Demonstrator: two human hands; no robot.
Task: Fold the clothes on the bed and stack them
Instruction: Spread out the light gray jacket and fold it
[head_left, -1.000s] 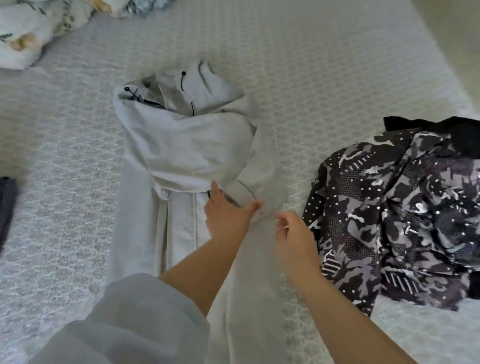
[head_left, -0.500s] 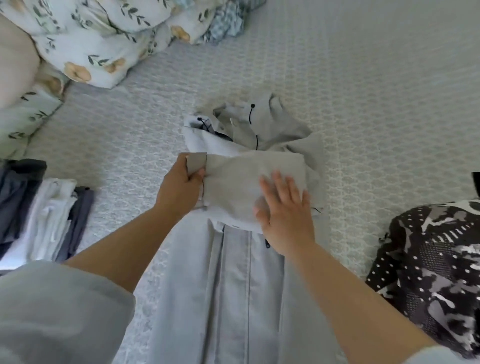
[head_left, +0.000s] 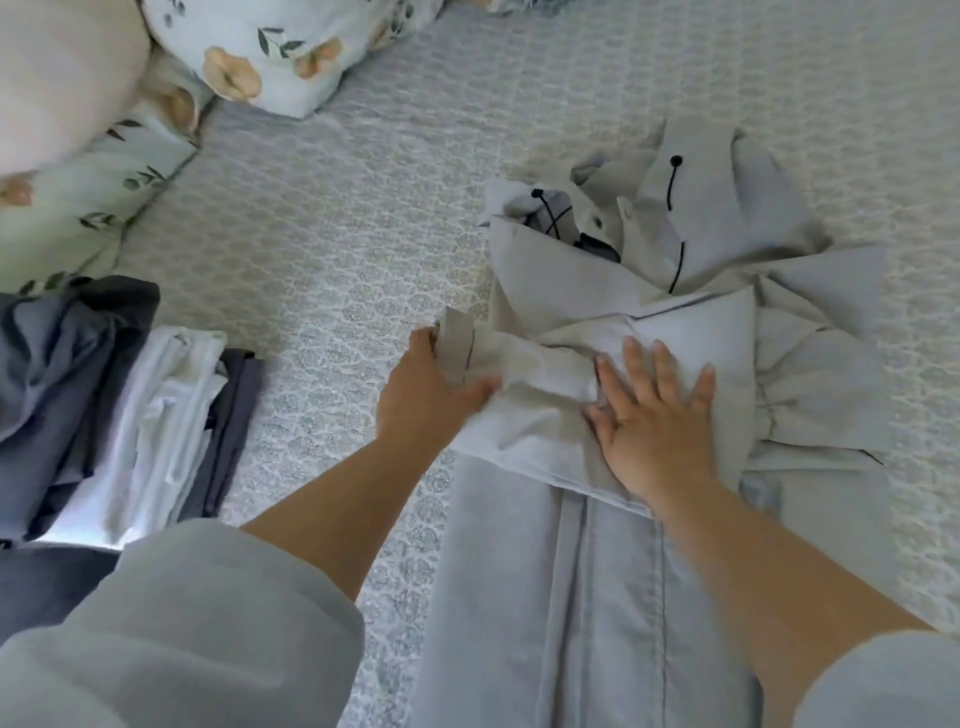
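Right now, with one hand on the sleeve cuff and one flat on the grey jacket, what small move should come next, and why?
Probably lay the cuff down across the chest. The left hand pinches it past the grey jacket edge, while the right hand presses flat on the folded sleeve and seems to anchor it.

Two bare forearms enter from the lower edge, each ending in an uncovered hand with no rings, watch or bracelet visible. The left hand (head_left: 423, 387) sits at about 9 o'clock from the right hand (head_left: 655, 415). A loose pale grey fabric sleeve (head_left: 171, 623), pushed up above the forearm, bunches at 7 o'clock. A matching pale grey right sleeve (head_left: 883, 680) shows at 5 o'clock.
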